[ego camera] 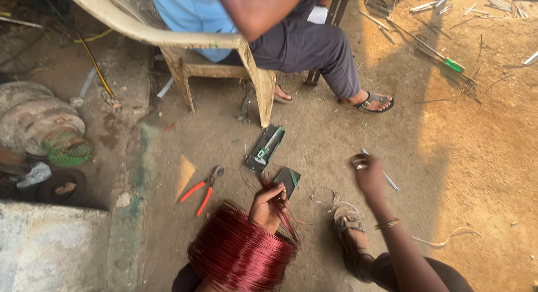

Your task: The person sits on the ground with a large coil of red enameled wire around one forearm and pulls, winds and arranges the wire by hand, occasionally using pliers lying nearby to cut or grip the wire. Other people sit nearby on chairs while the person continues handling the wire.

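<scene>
Copper wire coil [238, 253] held on the lap

Left hand [268, 207] fingers pinch loose wire ends above the coil; right hand [368, 174], fingers closed on a small metal piece, hovers over the dirt floor [314, 152] near red-handled pliers [203, 189].

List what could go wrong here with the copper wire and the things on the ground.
1. The left hand pinches loose strands off the reddish copper wire coil; the fanned ends could tangle or kink.
2. The right hand is raised apart from the coil, so only one hand steadies it and it may slip or unwind.
3. Red-handled pliers and wire scraps lie near the sandalled foot, easy to step on.
</scene>
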